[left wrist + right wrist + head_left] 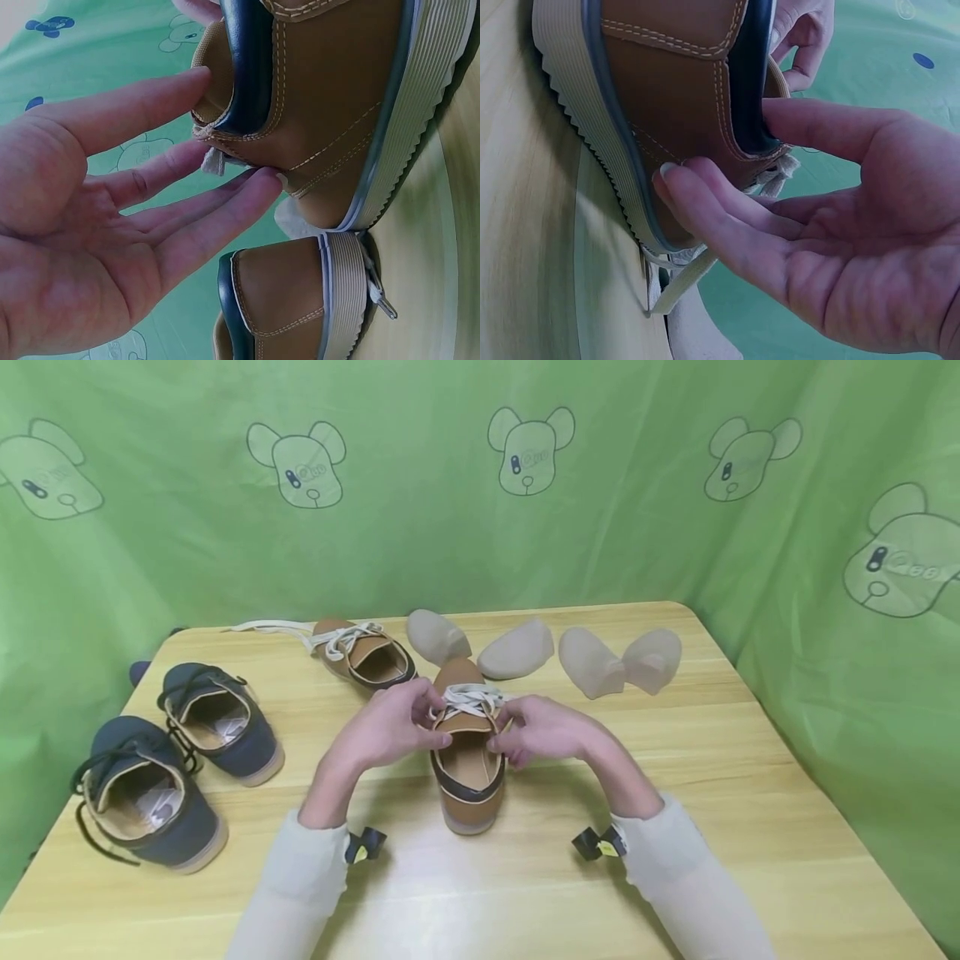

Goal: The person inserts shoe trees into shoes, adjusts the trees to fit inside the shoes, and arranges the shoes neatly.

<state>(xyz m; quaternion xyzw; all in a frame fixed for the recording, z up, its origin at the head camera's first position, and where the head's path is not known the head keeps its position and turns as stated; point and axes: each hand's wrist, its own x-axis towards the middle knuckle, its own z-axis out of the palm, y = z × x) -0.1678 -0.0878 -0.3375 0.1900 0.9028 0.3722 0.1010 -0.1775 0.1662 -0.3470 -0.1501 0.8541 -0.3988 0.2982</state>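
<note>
A brown lace-up shoe (471, 810) stands on the table with its heel toward me and its white laces (472, 697) across the front. My left hand (386, 727) pinches the left edge of its opening, thumb on the inside and fingers along the outer side. On the opposite edge, my right hand (551, 731) grips the same way. In the right wrist view, the right thumb reaches over the dark collar (748, 82) and fingers touch the brown side. The left wrist view shows the left fingertips (266, 187) against the shoe's side near the laces.
Another brown shoe (367, 652) with white laces lies behind, to the left. Two dark blue shoes (258, 743) stand at the table's left side. Several beige moulded toe-shaped pieces (517, 649) lie along the back. A green curtain (420, 552) hangs behind the wooden table (712, 860).
</note>
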